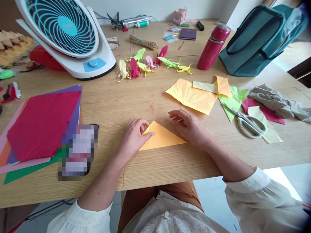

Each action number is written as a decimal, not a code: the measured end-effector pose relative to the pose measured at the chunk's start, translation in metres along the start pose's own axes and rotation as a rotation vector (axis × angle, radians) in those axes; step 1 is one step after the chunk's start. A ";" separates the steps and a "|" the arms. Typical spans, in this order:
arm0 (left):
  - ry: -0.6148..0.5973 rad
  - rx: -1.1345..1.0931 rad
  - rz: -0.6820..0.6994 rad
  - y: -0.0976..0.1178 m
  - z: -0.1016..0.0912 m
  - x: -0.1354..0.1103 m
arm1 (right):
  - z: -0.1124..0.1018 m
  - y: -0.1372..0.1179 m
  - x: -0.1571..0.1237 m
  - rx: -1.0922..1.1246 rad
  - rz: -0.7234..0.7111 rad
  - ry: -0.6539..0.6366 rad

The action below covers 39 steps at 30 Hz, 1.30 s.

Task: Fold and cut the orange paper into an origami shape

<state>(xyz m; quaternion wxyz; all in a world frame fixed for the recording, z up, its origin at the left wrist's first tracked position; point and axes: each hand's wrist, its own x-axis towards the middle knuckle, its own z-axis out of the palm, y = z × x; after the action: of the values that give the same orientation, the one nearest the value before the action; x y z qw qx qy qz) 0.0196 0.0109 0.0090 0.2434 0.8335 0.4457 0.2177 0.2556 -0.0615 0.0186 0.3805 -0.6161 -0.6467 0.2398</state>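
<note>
An orange paper folded into a triangle (161, 137) lies flat on the wooden table (116, 100) in front of me. My left hand (133, 135) rests on the triangle's left part, fingers curled and pressed down on the paper. My right hand (188, 125) sits at the triangle's right upper edge, fingers loosely bent and apart, fingertips just above the paper's top corner. Neither hand lifts the paper.
A stack of coloured paper sheets (41, 126) lies at left, a fan (68, 35) behind it. Several folded paper figures (148, 63) sit mid-table. Yellow creased paper (191, 95), scraps and scissors (247, 121) lie at right, with a red bottle (213, 47), teal bag (259, 38) and grey cloth (279, 102).
</note>
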 end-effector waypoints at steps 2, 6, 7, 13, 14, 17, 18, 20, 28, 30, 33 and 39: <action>0.005 -0.001 0.019 0.000 -0.001 0.000 | -0.001 -0.002 0.001 0.004 0.005 -0.007; 0.021 -0.020 0.026 0.002 0.000 -0.003 | -0.001 -0.005 0.001 0.022 0.027 -0.017; 0.022 -0.012 0.029 0.003 0.000 -0.004 | -0.001 -0.005 0.001 0.026 0.031 -0.021; -0.018 0.023 0.018 0.005 0.000 -0.004 | 0.001 -0.004 0.000 0.045 0.020 -0.030; -0.014 -0.004 0.019 0.006 0.000 -0.004 | 0.001 -0.005 0.000 0.051 0.022 -0.034; 0.025 -0.122 0.052 0.010 -0.004 -0.005 | -0.001 -0.010 -0.001 0.090 0.048 -0.060; 0.048 -0.162 0.063 0.013 -0.006 -0.006 | -0.002 -0.012 -0.002 0.119 0.061 -0.083; 0.106 -0.229 0.079 0.017 -0.009 -0.007 | -0.003 -0.015 -0.004 0.209 0.085 -0.151; 0.319 -0.271 0.195 0.023 -0.012 -0.018 | -0.006 -0.021 -0.008 0.341 0.037 -0.309; 0.348 -0.276 0.196 0.022 -0.011 -0.020 | -0.007 -0.022 -0.007 0.263 -0.006 -0.295; 0.414 -0.297 0.171 0.020 -0.011 -0.021 | -0.008 -0.021 -0.006 0.133 -0.081 -0.291; 0.434 -0.270 0.175 0.018 -0.013 -0.023 | -0.007 -0.013 -0.006 0.009 -0.152 -0.208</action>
<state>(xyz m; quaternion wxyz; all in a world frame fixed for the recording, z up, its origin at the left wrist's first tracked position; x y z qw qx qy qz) 0.0115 -0.0146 0.0265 0.2317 0.7626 0.3807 0.4689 0.2526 -0.0697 0.0320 0.3313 -0.5356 -0.7262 0.2757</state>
